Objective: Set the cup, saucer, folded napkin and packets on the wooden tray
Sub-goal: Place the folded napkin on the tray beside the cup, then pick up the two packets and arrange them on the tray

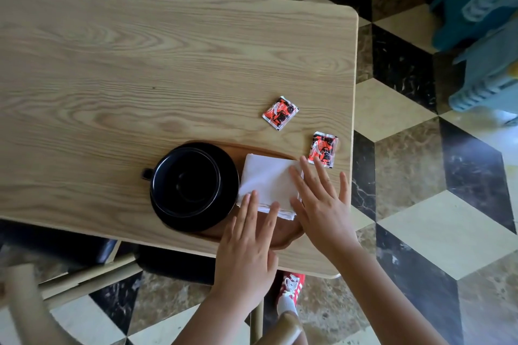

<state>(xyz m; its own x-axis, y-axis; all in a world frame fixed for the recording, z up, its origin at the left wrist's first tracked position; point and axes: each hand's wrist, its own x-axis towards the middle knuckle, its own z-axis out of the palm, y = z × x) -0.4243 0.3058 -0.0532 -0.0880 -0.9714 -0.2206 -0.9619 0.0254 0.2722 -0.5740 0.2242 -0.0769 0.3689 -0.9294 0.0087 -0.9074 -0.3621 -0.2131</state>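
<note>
We are pressing the folded napkin (pixel 267 183) flat on the wooden tray (pixel 283 238), just beside the saucer (pixel 224 204). Our left hand (pixel 246 249) is lying open with its fingertips on the napkin's near edge, and our right hand (pixel 322 204) is spread flat over its right side; neither grip is closed on anything, both palms simply resting down. To do this well, we are judging that the pressure should stay light and even, so the layers are not sliding apart, and that the napkin's left edge should stay clear of the saucer rather than riding up on it.

The napkin is looking white, square and several layers thick, its stacked edges showing at the near corner. The black cup (pixel 186 182) is sitting on the black saucer at the tray's left end, its handle pointing left.

Two red-and-black packets are lying on the desk (pixel 140 64) off the tray: the nearer packet (pixel 322 149) just beyond our right fingertips, the farther packet (pixel 280 112) a little apart behind it. Those are remaining to be placed.
</note>
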